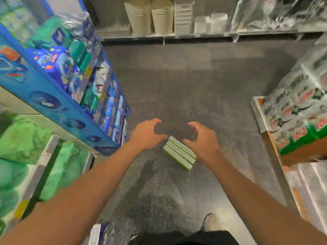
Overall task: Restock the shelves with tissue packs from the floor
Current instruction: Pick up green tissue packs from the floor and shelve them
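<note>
Both hands were held out over the floor, empty. The left hand [147, 134] and the right hand [203, 137] were each curved into an open claw, thumbs turned inward and palms facing one another; nothing was gripped. This shape was judged to be a preparation for a two-sided clamp, as suits several loose packs taken together.

The tissue packs [179, 152], three long pale-green ones, were seen lying side by side and touching on the floor [177, 82], in a neat diagonal row. They lay below and between the two hands, the far end of the row near the right thumb, the near end trailing back under the right wrist. No contact with either hand could be made out.

The side-by-side arrangement was judged to let them be squeezed as one block.

Surface: dark grey speckled floor, flat, bare around the packs. A blue shelf unit [53, 103] filled with coloured packs stood just left of the left hand; green wrapped goods [23, 142] lay lower on that side. Wrapped cartons [299, 110] were stacked well to the right of the right hand. Beyond both hands a low shelf with pale containers [162, 16] was noted. Motion blur was recorded at the edges.
</note>
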Demonstrator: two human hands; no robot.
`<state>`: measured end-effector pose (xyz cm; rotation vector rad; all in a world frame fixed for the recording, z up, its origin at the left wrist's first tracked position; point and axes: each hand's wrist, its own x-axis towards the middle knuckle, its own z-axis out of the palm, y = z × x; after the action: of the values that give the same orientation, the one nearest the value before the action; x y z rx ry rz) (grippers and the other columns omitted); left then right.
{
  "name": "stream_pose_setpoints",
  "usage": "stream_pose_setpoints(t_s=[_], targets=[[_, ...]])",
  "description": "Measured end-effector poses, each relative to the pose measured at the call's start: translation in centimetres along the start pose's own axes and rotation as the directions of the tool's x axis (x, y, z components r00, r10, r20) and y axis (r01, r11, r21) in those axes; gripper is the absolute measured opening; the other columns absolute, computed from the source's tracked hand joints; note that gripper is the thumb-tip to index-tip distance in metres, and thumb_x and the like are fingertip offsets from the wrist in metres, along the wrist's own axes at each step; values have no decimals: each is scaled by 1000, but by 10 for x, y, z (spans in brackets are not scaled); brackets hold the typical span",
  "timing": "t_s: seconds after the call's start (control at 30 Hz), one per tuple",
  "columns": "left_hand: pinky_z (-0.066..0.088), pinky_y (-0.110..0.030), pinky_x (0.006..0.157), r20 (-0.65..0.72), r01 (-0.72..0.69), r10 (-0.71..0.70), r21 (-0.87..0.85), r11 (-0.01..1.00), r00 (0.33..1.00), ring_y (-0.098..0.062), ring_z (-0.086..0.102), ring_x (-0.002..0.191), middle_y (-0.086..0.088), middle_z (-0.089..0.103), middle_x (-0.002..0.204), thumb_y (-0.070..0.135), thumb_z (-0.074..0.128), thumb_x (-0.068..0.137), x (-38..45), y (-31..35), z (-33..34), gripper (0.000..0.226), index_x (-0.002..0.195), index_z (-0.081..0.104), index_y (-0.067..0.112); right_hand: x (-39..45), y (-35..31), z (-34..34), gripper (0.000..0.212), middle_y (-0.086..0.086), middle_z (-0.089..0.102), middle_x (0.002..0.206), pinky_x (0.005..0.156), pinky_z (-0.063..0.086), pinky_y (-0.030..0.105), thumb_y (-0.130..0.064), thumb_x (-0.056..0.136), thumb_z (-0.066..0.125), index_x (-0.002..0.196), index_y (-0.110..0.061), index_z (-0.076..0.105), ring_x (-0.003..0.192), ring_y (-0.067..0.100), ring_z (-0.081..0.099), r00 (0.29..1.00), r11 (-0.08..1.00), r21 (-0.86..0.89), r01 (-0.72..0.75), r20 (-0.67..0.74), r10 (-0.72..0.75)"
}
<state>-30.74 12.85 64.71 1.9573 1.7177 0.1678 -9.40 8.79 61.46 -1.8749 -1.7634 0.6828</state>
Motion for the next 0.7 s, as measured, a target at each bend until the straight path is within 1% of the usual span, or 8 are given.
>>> stream_pose_setpoints(t_s=[0.1,0.17,0.27,0.33,0.43,0.53,0.63,0.7], targets=[[45,-36,95,123,-23,20,22,1000,992,-26,58,115,-6,61,129,48,71,82,31,63,54,63,136,50,26,-6,75,-23,63,1,64,125,97,46,35,-37,73,79,130,-24,57,115,23,59,991,991,3,-133,31,133],[46,-34,93,187,-27,29,-13,1000,982,-24,58,116,-5,60,130,46,71,83,48,91,87,60,136,51,26,-10,115,-33,65,2,63,126,95,47,34,-37,75,79,133,-24,55,112,24,59,966,968,11,-250,75,248],[44,-29,80,234,4,5,-38,999,972,-23,60,108,-2,62,118,43,71,84,68,103,124,55,134,53,25,-8,150,-27,63,2,63,122,90,49,33,-41,75,80,132,-31,54,105,24,60,930,938,-14,-346,128,345],[43,-27,80,256,31,-21,-35,999,967,-20,59,107,-2,62,120,42,70,84,89,97,148,55,134,54,25,1,169,-9,60,3,63,122,88,49,34,-39,75,80,130,-33,55,104,23,60,910,922,0,-388,161,383],[44,-26,82,309,62,-56,-10,998,950,-15,57,100,-2,59,125,44,69,84,136,69,186,56,134,54,24,32,198,28,55,5,65,116,82,46,31,-37,77,79,128,-28,60,100,22,59,894,905,-3,-425,153,420],[44,-25,79,359,96,-90,3,995,929,-13,55,88,-3,61,120,44,70,84,197,17,242,55,132,55,22,71,235,92,51,0,62,107,76,44,29,-35,76,79,124,-24,62,92,20,58,869,873,60,-484,149,472],[34,-20,76,425,90,-122,94,991,897,-15,54,100,-3,57,121,48,71,83,262,-50,320,55,129,56,21,108,290,190,57,2,60,107,72,36,24,-36,75,80,127,-26,58,92,20,59,788,794,53,-606,176,590],[34,-20,80,478,89,-145,139,986,866,-18,51,113,-6,53,129,50,72,82,308,-105,381,60,131,55,18,131,335,269,64,9,59,113,75,38,26,-39,73,82,129,-26,55,100,25,59,731,740,42,-671,206,651]])
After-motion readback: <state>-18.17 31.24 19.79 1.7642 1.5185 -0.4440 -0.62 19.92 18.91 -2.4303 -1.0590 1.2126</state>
